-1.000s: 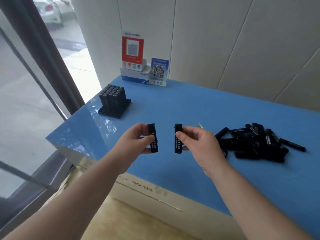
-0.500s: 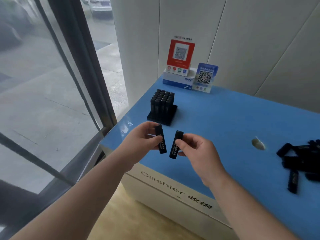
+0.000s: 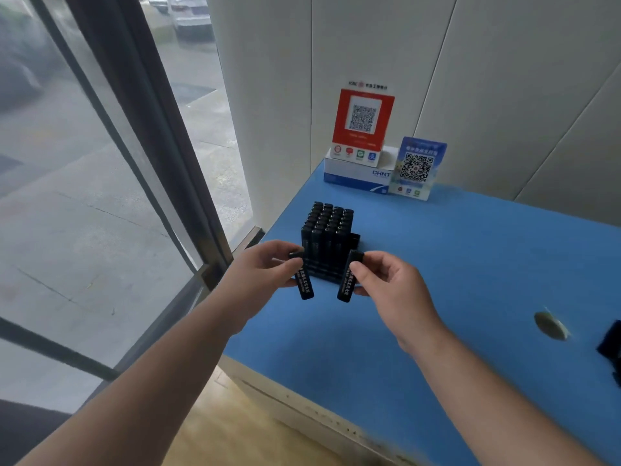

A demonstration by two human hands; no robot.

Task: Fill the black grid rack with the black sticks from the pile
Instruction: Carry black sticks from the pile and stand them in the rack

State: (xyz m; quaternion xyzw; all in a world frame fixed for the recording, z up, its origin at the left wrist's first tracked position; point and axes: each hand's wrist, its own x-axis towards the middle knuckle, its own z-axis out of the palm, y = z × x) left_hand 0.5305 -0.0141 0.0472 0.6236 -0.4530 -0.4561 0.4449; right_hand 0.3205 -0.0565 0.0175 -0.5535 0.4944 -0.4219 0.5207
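Left hand: the left hand (image 3: 265, 270) pinches a black stick (image 3: 304, 280) between thumb and fingers, held nearly upright with white print down its side.
Right hand: the right hand (image 3: 386, 280) grips a second stick (image 3: 347, 280) the same way, tilted slightly, its top leaning right.
Rack: the black grid rack (image 3: 327, 242) stands on the blue table (image 3: 470, 264) just beyond both hands, near the table's left edge (most slots already hold upright sticks; the rightmost strip looks bare).
Pile: only a dark corner of the pile (image 3: 610, 344) shows at the far right edge of the view.
Far end: a red QR sign (image 3: 363, 124) and a blue QR sign (image 3: 418, 168) stand by the wall, the red one on a white box (image 3: 356, 174).
Table mark: a pale patch (image 3: 551, 326) lies near the pile.
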